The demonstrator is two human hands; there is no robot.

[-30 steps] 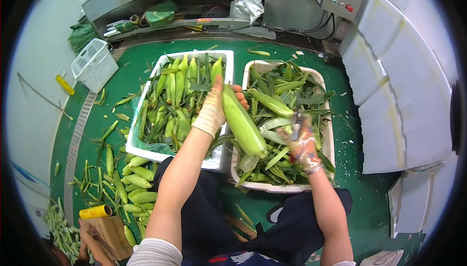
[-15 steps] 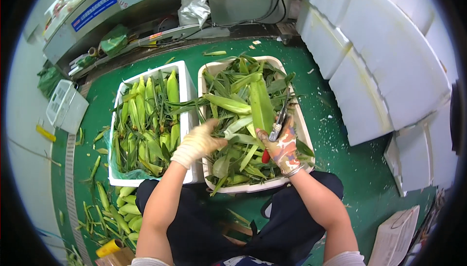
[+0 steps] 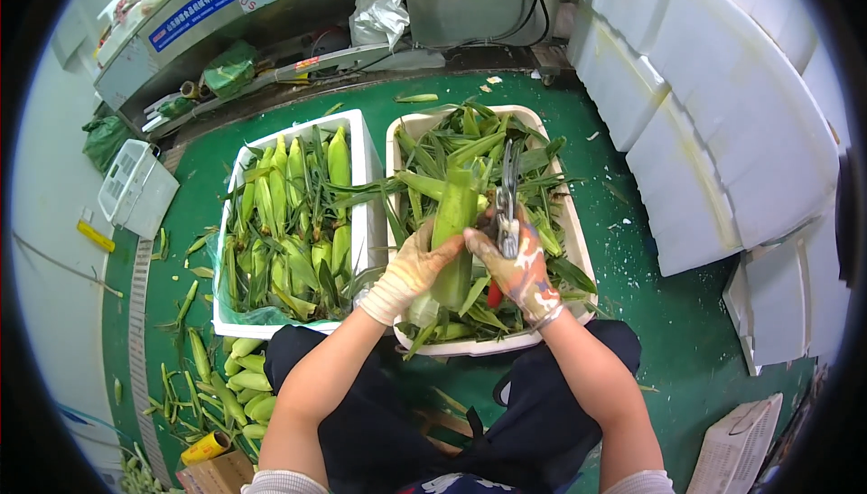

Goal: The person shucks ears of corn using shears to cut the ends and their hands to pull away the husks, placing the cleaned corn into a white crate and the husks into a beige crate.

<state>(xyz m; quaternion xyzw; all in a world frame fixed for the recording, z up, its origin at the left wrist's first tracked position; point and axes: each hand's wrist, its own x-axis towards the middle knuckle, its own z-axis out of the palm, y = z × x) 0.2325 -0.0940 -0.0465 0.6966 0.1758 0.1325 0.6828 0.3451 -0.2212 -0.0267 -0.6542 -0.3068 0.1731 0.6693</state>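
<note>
My left hand (image 3: 414, 270), in a cream work glove, is closed round a green ear of corn (image 3: 452, 223) held upright over a pale plastic tub (image 3: 581, 255). In a camouflage-patterned glove, my right hand (image 3: 522, 275) grips pruning shears (image 3: 509, 178) with a red handle, its thumb against the ear's side. The shears' blades point away from me, beside the ear. Loose green husks and leaves (image 3: 537, 164) fill the tub. Left of it stands a white foam box (image 3: 366, 173) lined with green plastic, packed with unpeeled corn ears (image 3: 339, 164).
Several corn ears (image 3: 248, 381) and stalk bits lie on the green floor left of my legs. Large white foam boxes (image 3: 713, 106) are stacked at right. A metal machine (image 3: 452, 6) stands behind, and a white crate (image 3: 135, 191) sits far left.
My left hand, fingers spread before, has come right and closed round the ear. The ear has moved lower and left, nearer me. The shears now point straighter away.
</note>
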